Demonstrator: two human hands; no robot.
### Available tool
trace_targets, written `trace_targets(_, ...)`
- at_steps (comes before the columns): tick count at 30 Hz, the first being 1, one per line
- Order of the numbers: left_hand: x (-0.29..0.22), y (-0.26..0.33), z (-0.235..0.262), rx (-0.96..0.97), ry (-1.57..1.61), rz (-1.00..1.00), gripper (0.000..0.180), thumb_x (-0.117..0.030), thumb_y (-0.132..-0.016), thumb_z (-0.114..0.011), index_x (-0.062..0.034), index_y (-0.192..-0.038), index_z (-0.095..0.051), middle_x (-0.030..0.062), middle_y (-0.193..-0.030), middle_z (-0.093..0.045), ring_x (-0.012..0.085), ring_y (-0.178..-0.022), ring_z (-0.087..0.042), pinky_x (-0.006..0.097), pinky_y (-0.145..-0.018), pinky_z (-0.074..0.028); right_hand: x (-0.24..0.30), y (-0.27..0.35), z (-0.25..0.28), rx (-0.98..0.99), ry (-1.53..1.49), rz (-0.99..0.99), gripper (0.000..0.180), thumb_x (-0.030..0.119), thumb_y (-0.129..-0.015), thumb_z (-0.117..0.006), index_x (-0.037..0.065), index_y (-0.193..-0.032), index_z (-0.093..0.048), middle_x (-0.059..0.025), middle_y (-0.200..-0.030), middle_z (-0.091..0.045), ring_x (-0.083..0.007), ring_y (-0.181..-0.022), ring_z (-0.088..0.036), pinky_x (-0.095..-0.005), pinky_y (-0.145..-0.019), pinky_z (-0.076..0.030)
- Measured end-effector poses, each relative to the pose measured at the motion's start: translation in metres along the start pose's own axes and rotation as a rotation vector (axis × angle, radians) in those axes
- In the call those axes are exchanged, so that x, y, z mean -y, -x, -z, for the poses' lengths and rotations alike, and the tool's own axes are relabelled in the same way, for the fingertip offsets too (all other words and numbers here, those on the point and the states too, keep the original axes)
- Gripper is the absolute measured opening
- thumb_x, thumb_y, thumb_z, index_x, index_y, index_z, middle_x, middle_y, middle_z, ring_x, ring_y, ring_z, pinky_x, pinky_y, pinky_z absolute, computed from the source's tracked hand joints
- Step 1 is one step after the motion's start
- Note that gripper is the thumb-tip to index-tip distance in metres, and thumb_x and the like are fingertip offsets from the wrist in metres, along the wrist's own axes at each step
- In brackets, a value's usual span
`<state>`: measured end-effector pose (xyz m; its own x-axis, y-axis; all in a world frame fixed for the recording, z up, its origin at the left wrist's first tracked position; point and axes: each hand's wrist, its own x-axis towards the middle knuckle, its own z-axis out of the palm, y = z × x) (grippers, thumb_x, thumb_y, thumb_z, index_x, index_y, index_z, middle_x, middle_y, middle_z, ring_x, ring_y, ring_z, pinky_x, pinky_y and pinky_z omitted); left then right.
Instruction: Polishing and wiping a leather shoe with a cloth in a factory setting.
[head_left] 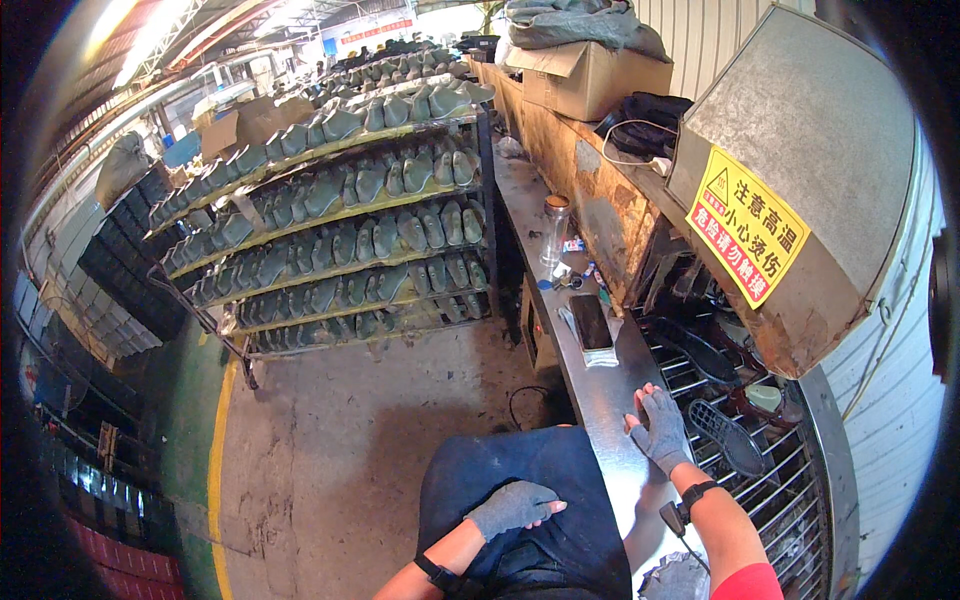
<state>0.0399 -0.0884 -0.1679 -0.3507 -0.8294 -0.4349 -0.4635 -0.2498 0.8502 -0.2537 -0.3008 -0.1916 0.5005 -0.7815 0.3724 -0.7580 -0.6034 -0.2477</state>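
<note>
Head view: left hand [515,508], gloved and half-curled, rests on the dark lap [520,455]; whether it grips anything cannot be told. Well apart, the right hand [660,432] has its fingers extended over the metal ledge [608,400], just beside a black shoe sole [727,438] lying on metal bars [795,525].

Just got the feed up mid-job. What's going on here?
A person in grey fingerless gloves has the left hand over the dark clothing on their lap. The right hand is open, fingers spread, over the metal ledge; contact is unclear. Neither visibly holds anything. A dark shoe sole lies on the metal bars beside the right hand. A loaded rack stands ahead.
</note>
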Motion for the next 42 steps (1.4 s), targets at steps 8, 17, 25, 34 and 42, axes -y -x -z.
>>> trace_targets(8, -0.0027, 0.0024, 0.0009, -0.001, 0.014, 0.004, 0.053, -0.051, -0.107, -0.058, -0.0052, -0.086, -0.071, 0.0036, -0.073, -0.068, 0.0143, -0.066, -0.066, 0.033, -0.065, -0.057, 0.0015, -0.0001, 0.0012, 0.002, -0.014, -0.01, 0.064, 0.039, -0.09, -0.076, 0.003, -0.141, -0.062, -0.0241, -0.149, -0.057, -0.0433, -0.143, -0.049, -0.0507, -0.123, -0.035)
trace_targets(17, 0.0003, 0.0011, 0.0013, -0.008, -0.024, -0.001, 0.051, -0.05, -0.108, -0.058, -0.0055, -0.086, -0.071, 0.0034, -0.072, -0.068, 0.0143, -0.066, -0.067, 0.033, -0.067, -0.058, 0.0028, -0.0012, 0.0009, 0.015, -0.001, -0.021, 0.063, 0.04, -0.091, -0.075, 0.003, -0.14, -0.063, -0.0235, -0.151, -0.056, -0.0409, -0.144, -0.049, -0.05, -0.123, -0.035)
trace_targets(25, -0.0028, 0.0029, 0.0005, -0.008, -0.001, -0.004, 0.05, -0.05, -0.107, -0.06, -0.0056, -0.085, -0.071, 0.0029, -0.072, -0.068, 0.0144, -0.066, -0.067, 0.032, -0.065, -0.058, 0.0033, 0.0, 0.0035, 0.01, 0.006, -0.007, 0.063, 0.04, -0.091, -0.075, 0.002, -0.14, -0.063, -0.023, -0.149, -0.057, -0.0413, -0.144, -0.049, -0.0497, -0.122, -0.036)
trace_targets(34, -0.0046, 0.0032, 0.0036, 0.006, -0.016, -0.007, 0.054, -0.051, -0.108, -0.057, -0.0059, -0.082, -0.07, 0.0037, -0.07, -0.067, 0.0156, -0.065, -0.067, 0.033, -0.064, -0.057, 0.0033, 0.0, 0.002, -0.004, -0.01, -0.012, 0.062, 0.039, -0.091, -0.075, 0.002, -0.139, -0.063, -0.0225, -0.149, -0.058, -0.0414, -0.144, -0.049, -0.05, -0.122, -0.036)
trace_targets(42, -0.0026, 0.0023, 0.002, 0.006, -0.015, -0.008, 0.054, -0.051, -0.108, -0.057, -0.0065, -0.08, -0.068, 0.0031, -0.069, -0.066, 0.0152, -0.064, -0.066, 0.033, -0.064, -0.056, 0.0012, 0.0009, 0.0006, -0.004, -0.018, -0.005, 0.062, 0.04, -0.091, -0.074, 0.002, -0.139, -0.063, -0.0229, -0.15, -0.057, -0.0423, -0.145, -0.048, -0.0508, -0.122, -0.036)
